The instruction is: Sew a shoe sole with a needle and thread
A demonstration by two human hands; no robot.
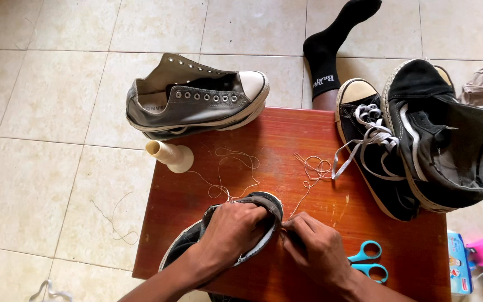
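Grey canvas of the sneaker [252, 202] shows only at its toe cap and a strip of sole rim; the rest lies under the left hand [231, 230] and runs off the bottom edge. It sits at the near edge of the red-brown table [286, 140], toe pointing away. That left hand is clamped over the upper, fingers curled round the rim. The right hand [315, 246] is pinched shut just beside the toe on something too small to make out, perhaps a needle. Pale thread [231, 173] loops from the sneaker toward a cream spool [170, 155] lying at the table's far left corner. Blue scissors [368, 262] are half covered by the right wrist. Further back lie a laceless grey shoe [197, 98] and two black shoes [420, 140], one overlapping the other.
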